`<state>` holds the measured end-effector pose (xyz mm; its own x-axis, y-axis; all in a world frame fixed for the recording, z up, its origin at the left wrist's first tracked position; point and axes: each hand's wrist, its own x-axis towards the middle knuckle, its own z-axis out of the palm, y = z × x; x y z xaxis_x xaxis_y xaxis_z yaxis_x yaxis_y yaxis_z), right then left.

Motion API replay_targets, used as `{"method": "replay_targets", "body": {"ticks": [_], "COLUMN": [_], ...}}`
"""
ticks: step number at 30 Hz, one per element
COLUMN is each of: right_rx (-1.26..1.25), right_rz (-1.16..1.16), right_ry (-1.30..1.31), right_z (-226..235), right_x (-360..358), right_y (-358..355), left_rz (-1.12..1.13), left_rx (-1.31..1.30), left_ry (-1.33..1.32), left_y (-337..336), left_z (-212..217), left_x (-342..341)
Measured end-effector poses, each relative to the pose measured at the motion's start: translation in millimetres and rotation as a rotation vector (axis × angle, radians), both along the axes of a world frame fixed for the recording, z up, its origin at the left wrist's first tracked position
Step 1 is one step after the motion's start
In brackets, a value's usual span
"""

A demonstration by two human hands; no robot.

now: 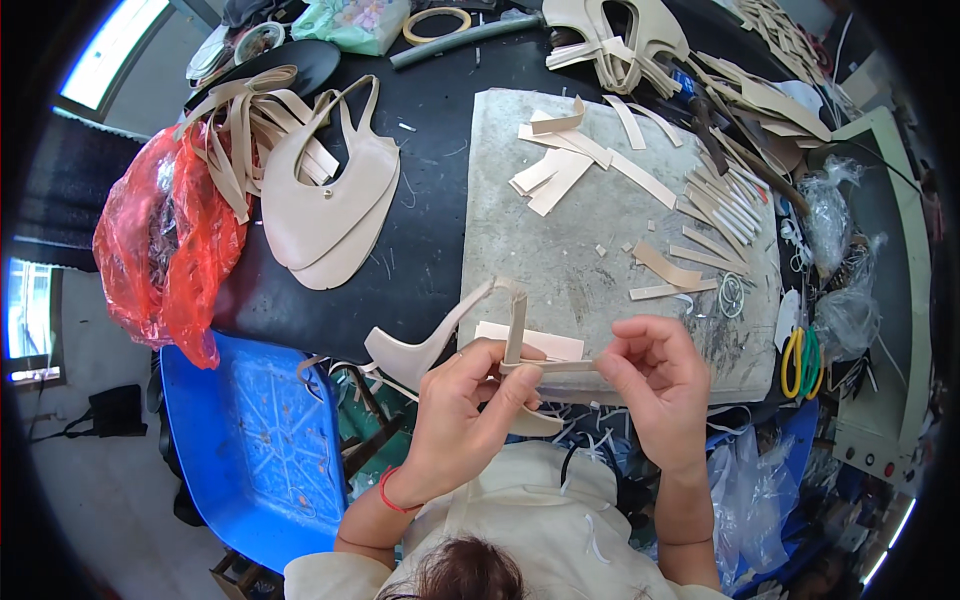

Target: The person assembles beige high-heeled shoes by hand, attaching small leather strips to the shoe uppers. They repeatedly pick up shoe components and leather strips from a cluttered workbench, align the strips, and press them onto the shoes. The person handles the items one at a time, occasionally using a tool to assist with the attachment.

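Observation:
My left hand (458, 418), a red cord round its wrist, is closed on a curved beige leather piece (405, 357) near the board's front edge. A narrow strap bends upright above the thumb and runs on to the right as a beige strip (562, 367). My right hand (660, 385) pinches the free end of that strip between thumb and forefinger. Behind the fingers a pale pink flat strip (553, 346) lies on the grey stone slab (600, 245). Part of the leather piece hangs below my left hand, partly hidden by it.
Loose beige strips (565, 165) and white-tipped sticks lie on the slab. Stacked leather pieces (335, 225) rest on the black table beside a red plastic bag (165, 240). A blue basin (255, 440) stands lower left. Yellow-and-green-handled scissors (800, 362) hang at right.

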<state>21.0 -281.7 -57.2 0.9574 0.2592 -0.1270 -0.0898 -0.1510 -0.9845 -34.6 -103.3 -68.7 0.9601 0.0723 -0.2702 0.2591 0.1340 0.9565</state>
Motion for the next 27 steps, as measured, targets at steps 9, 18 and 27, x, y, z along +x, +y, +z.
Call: {"method": "replay_targets", "body": {"ticks": [9,18,27], "right_rx": [0.007,-0.237,-0.695], "right_rz": [-0.034,-0.062,-0.043], "right_ry": [0.068,0.070,-0.401], "right_z": [-6.7,-29.4,-23.0], "right_x": [-3.1,2.9,8.3], "right_y": [2.0,8.6,5.4], "left_rz": [-0.035,-0.017,-0.005], "left_rx": [0.088,0.575,0.802], "left_ry": [-0.026,-0.077,-0.200], "left_y": [5.7,-0.4,-6.6], "left_z": [-9.2,-17.0,-24.9], "left_x": [4.1,23.3,25.7]}}
